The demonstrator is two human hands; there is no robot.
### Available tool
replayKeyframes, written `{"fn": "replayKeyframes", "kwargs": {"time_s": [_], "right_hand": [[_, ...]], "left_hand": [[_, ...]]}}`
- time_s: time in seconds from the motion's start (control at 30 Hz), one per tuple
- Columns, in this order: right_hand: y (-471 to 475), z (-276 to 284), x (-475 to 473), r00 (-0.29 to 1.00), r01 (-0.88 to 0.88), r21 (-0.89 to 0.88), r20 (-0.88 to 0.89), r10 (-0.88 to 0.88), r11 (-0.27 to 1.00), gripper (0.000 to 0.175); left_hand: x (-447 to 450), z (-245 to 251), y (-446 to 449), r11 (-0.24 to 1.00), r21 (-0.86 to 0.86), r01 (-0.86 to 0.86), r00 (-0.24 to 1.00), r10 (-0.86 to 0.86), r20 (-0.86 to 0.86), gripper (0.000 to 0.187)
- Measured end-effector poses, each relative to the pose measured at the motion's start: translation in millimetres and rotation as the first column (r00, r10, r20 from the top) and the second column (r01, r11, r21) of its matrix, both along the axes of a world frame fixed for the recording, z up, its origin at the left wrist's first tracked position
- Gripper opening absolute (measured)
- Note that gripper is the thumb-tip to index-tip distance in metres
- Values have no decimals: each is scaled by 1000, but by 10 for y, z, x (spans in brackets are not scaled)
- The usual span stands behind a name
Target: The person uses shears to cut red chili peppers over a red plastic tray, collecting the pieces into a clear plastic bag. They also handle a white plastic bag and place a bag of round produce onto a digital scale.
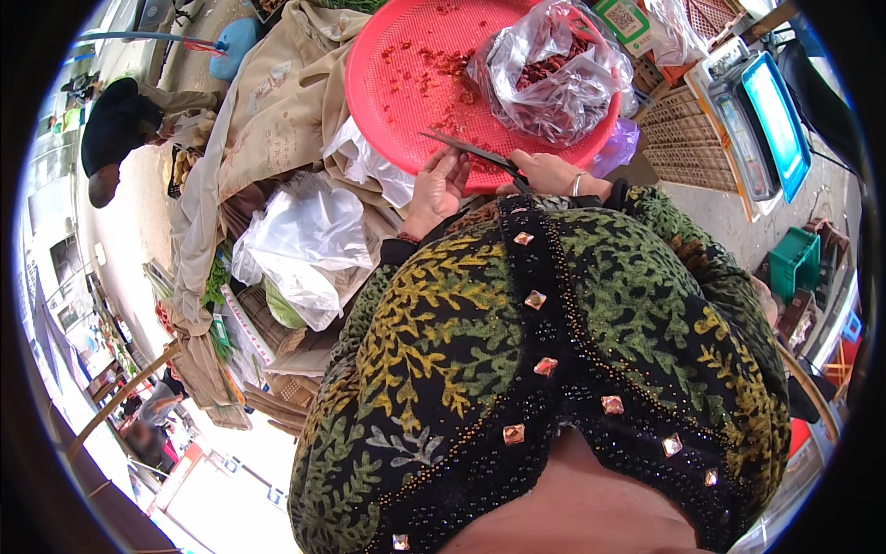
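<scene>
My right hand (550, 173) grips a pair of dark metal scissors (484, 154) by the handles, over the near edge of a pink plastic mesh basket (387, 131). The blades point left, above my left hand (437, 187). Its thumb and fingertips are drawn together close to the blades; whether they pinch something small is too fine to tell. Cut bits of dried red chili (450, 66) are scattered over the basket's mesh. Also in the basket is a clear plastic bag (509, 79), its mouth open, holding dark dried red chilies (550, 69).
White plastic bags (304, 235) lie over produce at left, near a green cabbage (284, 305). A tan cloth (284, 104) covers goods beyond. At right stand a scale (751, 131) on a wicker basket (685, 138) and a green crate (794, 263). A person (124, 131) bends at far left.
</scene>
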State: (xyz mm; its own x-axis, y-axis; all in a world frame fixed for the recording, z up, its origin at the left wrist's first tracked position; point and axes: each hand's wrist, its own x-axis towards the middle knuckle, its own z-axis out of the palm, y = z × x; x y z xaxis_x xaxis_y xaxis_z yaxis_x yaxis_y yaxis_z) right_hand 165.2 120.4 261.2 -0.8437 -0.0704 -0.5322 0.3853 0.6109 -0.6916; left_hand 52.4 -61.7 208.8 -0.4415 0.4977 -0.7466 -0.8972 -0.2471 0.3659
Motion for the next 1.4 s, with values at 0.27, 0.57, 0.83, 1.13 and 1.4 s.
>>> {"fn": "replayKeyframes", "kwargs": {"time_s": [0.27,0.57,0.83,1.13,1.4], "right_hand": [[7,5,49,999,34,42,-10,-33,999,52],[39,-228,134,983,48,26,-176,-43,998,45],[38,-50,35,984,61,26,-172,-55,998,44],[-27,33,-7,976,86,0,-201,-84,996,57],[-100,307,-141,991,-12,1,-132,12,1000,52]], "left_hand": [[-1,69,52,999,-10,-34,999,34,-7,19],[-34,40,51,998,50,-40,998,42,-41,16],[-29,24,19,990,137,-8,995,21,-95,17],[17,-13,-8,991,126,-50,997,58,-58,18],[-21,504,-143,988,70,-135,991,135,13,17]]}}
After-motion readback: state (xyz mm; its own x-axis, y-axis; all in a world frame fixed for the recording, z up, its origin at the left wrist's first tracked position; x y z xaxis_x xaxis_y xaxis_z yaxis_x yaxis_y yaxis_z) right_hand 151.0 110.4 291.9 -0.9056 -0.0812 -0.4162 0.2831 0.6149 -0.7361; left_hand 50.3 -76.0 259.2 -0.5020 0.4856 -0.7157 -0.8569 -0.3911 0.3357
